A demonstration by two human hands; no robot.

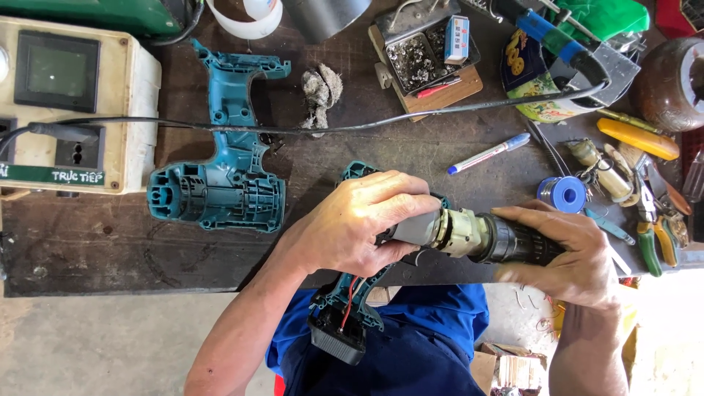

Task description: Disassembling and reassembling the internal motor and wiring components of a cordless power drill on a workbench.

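Nearest of all, over the person's blue trousers (pixel 411 345), hangs the black battery foot of a teal drill housing half (pixel 343 315), with red and black wires running up its grip. Just above it, at the near edge of the dark wooden workbench (pixel 110 242), the left hand (pixel 359 224) is wrapped over the grey motor (pixel 416 229) and the top of that housing, fingers curled shut around them. The right hand (pixel 568 253) closes on the black chuck (pixel 524 248). Between the two hands shows the cream gearbox (pixel 463 233), so the whole motor assembly lies level, pointing right.

Farther left on the bench lies the other teal housing half (pixel 224 176), open side up, well apart from the hands. Beyond it sits a cream electrical box (pixel 132 95) with sockets, and a black cable (pixel 308 130) crosses the bench from it toward the right. A grey rag (pixel 320 92) lies just past the cable. To the right lie a blue-capped marker (pixel 488 154), a blue solder spool (pixel 563 193), green-handled pliers (pixel 649 242) and a yellow-handled tool (pixel 636 138). At the far edge stands a metal tray of scraps (pixel 422 55) on a wooden block.
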